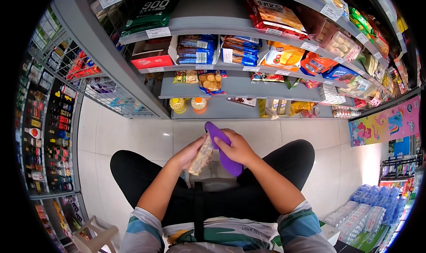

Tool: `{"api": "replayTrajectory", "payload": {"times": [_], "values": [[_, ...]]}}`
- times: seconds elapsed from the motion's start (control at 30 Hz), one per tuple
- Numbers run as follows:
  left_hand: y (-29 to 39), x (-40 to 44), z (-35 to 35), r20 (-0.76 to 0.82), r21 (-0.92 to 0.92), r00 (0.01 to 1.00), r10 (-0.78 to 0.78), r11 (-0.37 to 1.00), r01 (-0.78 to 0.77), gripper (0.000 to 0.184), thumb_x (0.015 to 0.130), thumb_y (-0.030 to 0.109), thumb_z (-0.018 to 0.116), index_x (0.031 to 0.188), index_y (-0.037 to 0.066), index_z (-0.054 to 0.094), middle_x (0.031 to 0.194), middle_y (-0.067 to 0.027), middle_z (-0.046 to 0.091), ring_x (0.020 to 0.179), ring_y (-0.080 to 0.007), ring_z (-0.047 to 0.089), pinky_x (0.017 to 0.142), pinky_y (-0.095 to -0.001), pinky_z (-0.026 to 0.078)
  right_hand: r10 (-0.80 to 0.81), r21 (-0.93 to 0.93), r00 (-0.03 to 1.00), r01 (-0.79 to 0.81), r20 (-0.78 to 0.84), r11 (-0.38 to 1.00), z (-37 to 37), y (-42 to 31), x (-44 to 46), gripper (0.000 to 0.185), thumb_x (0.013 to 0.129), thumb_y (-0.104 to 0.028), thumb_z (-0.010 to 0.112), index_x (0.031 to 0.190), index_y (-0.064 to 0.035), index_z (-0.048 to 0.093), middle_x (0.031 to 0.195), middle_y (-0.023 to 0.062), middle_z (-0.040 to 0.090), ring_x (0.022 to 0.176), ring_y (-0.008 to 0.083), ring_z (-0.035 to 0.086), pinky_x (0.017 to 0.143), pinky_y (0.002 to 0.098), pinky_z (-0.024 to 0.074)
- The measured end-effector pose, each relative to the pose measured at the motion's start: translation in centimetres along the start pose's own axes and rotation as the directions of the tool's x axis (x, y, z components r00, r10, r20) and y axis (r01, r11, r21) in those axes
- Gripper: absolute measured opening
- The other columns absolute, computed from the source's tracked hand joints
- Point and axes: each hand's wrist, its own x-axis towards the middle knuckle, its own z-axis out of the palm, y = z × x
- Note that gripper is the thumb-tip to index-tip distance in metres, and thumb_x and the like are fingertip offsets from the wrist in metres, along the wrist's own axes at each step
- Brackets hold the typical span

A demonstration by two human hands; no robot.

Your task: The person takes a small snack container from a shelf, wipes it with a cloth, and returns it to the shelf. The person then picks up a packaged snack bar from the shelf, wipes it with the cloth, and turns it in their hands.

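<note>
In front of my lap, my left hand (187, 153) is closed around a clear packet of pale, beige snack pieces (202, 157), held tilted with its lower end toward me. My right hand (236, 147) grips a folded purple cloth (231, 165), which hangs down toward my knee. The cloth's upper end lies against or just beside the packet's top; I cannot tell whether they touch. Part of each thing is hidden by my fingers.
Ahead stands a grey shelf unit (191, 89) with snack packets, a red box (153, 61) and two orange-lidded jars (199, 104). Bottles fill a rack at left. A beige stool (95, 235) is at lower left, bottled water packs (364, 208) at lower right.
</note>
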Motion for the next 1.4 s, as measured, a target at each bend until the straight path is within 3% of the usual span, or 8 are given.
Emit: {"api": "replayTrajectory", "payload": {"times": [0.03,0.1,0.23,0.3,0.63,1.07,1.23,1.4], "values": [[0.1,-0.1,0.1,0.002,0.003,1.000,0.000,1.000,0.000,0.056,0.109,0.058,0.033,0.116,0.010,0.059,0.088,-0.0082,0.062,0.074,-0.0200,0.062,0.069,-0.0345,0.055,-0.001,-0.001,1.000,0.001,-0.004,1.000,-0.1,0.1,0.1,0.040,0.102,-0.030,0.060,0.130,-0.0012,0.061,0.115,0.0161,0.069,0.103,0.0335,0.069,0.086,0.0407,0.0549],[0.5,-0.4,0.6,0.012,0.001,1.000,-0.007,1.000,0.007,0.055,0.109,0.059,0.034,0.116,0.010,0.059,0.086,-0.0086,0.063,0.072,-0.0199,0.063,0.066,-0.0334,0.055,0.395,0.333,0.910,-0.413,0.123,0.848,-0.5,0.0,0.3,0.038,0.105,-0.034,0.061,0.127,-0.0040,0.065,0.104,0.0079,0.071,0.089,0.0185,0.069,0.077,0.0307,0.0546],[0.8,-0.9,1.0,0.065,-0.014,0.998,-0.001,1.000,0.002,0.056,0.109,0.059,0.034,0.117,0.010,0.059,0.085,-0.0088,0.063,0.069,-0.0195,0.062,0.063,-0.0326,0.054,0.521,0.596,0.846,-0.478,0.115,0.645,-1.1,-0.7,0.5,0.039,0.105,-0.037,0.061,0.126,-0.0049,0.066,0.101,0.0053,0.071,0.082,0.0127,0.068,0.071,0.0273,0.0539],[0.7,-1.1,0.5,0.154,-0.005,0.988,-0.028,1.000,0.029,0.058,0.109,0.061,0.034,0.120,0.010,0.059,0.082,-0.0085,0.062,0.066,-0.0189,0.061,0.060,-0.0328,0.053,0.495,0.759,0.795,-0.551,0.351,0.347,-2.2,-1.6,0.6,0.042,0.103,-0.037,0.064,0.126,-0.0026,0.065,0.102,0.0059,0.071,0.082,0.0126,0.067,0.072,0.0277,0.0546],[1.0,-2.0,1.7,0.081,0.160,0.988,-0.130,0.980,0.116,0.062,0.108,0.061,0.034,0.122,0.007,0.060,0.081,-0.0073,0.061,0.064,-0.0169,0.061,0.057,-0.0318,0.052,0.394,0.588,0.843,-0.538,0.366,0.604,-1.7,-1.2,0.4,0.041,0.096,-0.027,0.076,0.126,-0.0003,0.066,0.104,0.0050,0.070,0.093,0.0128,0.064,0.081,0.0293,0.0531],[0.7,-1.3,1.4,0.069,0.199,0.997,-0.035,0.980,0.020,0.054,0.110,0.057,0.036,0.115,0.007,0.057,0.081,-0.0091,0.061,0.064,-0.0177,0.061,0.059,-0.0329,0.054,0.466,0.366,0.884,-0.444,0.033,0.818,-0.2,0.4,0.3,0.044,0.098,-0.035,0.070,0.124,-0.0003,0.062,0.100,0.0092,0.072,0.088,0.0169,0.068,0.074,0.0327,0.0555],[0.0,-0.2,0.0,-0.100,-0.074,0.990,0.102,0.991,-0.110,0.052,0.110,0.055,0.038,0.121,0.007,0.052,0.094,-0.0097,0.064,0.078,-0.0227,0.067,0.071,-0.0383,0.059,0.447,0.261,0.888,-0.409,-0.107,0.874,-0.3,-0.1,0.3,0.046,0.099,-0.037,0.067,0.126,-0.0004,0.061,0.101,0.0140,0.073,0.090,0.0208,0.071,0.078,0.0360,0.0561],[0.1,0.5,0.3,-0.192,-0.191,0.953,0.234,0.944,-0.270,0.046,0.111,0.049,0.040,0.125,0.007,0.051,0.112,-0.0089,0.061,0.101,-0.0240,0.065,0.092,-0.0433,0.056,0.121,0.204,0.992,-0.114,-0.022,0.972,1.5,-0.6,-0.6,0.044,0.101,-0.031,0.064,0.136,-0.0043,0.059,0.116,0.0181,0.071,0.102,0.0329,0.070,0.091,0.0394,0.0539]]}}
